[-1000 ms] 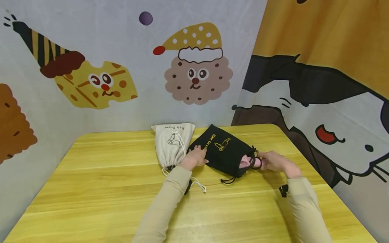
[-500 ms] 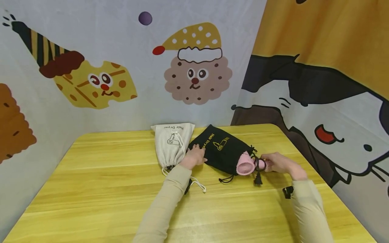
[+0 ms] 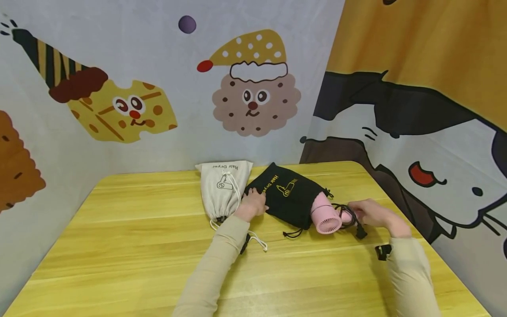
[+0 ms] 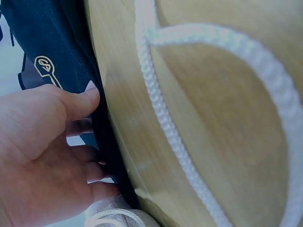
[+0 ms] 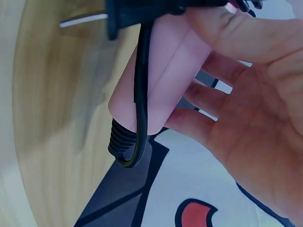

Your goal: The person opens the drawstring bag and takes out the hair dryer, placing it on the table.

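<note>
The right hand (image 3: 374, 213) grips the dryer (image 3: 326, 222) by its handle (image 5: 165, 71). The thumb lies along one side of the handle; the other fingers curl against the opposite side. The cord (image 5: 142, 80) leaves the end of the handle beyond these fingers, bends sharply and runs back along the handle. Further turns of cord gather beside the thumb. The plug (image 3: 361, 232) hangs just below the right fingers, one prong visible in the right wrist view.

The dryer's barrel lies to the left of the right fingers, at the mouth of the black bag (image 3: 291, 193). The grille end is outside and faces the person; the opposite end is at the mouth, partly hidden by the fabric.

The left hand (image 3: 251, 205) rests on the closed end of the black bag, with the thumb apart from the bent fingers. All meet the edge of the bag; whether they pinch the fabric or only press on it cannot be told.

The white bag (image 3: 222, 189) lies just left of the left fingers. Its drawcord (image 3: 259, 241) trails on the table (image 3: 138, 246), nearer the person than these fingers.
</note>
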The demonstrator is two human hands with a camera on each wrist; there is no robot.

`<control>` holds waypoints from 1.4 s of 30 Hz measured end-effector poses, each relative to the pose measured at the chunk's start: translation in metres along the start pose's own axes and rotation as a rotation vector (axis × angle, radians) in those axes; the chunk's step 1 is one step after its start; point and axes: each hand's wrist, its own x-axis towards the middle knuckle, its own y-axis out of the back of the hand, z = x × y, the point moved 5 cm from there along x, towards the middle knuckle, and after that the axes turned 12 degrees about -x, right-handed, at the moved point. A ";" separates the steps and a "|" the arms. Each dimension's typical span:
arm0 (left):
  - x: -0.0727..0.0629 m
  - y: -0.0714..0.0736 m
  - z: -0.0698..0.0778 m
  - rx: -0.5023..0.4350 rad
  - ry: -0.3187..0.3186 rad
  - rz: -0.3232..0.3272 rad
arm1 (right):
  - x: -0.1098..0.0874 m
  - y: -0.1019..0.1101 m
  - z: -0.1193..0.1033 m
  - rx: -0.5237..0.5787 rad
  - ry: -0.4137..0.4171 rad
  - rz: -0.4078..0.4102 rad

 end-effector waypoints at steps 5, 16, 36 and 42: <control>0.000 0.000 0.000 -0.001 0.002 0.007 | -0.010 0.007 0.004 0.059 -0.074 -0.037; 0.002 0.001 -0.003 -0.036 -0.002 0.005 | -0.029 0.012 0.014 0.078 -0.135 -0.069; -0.005 0.009 -0.004 0.008 -0.054 0.085 | -0.048 0.026 0.032 -0.007 -0.237 -0.032; -0.011 0.009 0.009 0.060 -0.086 0.176 | -0.038 0.023 0.031 -0.009 -0.263 0.006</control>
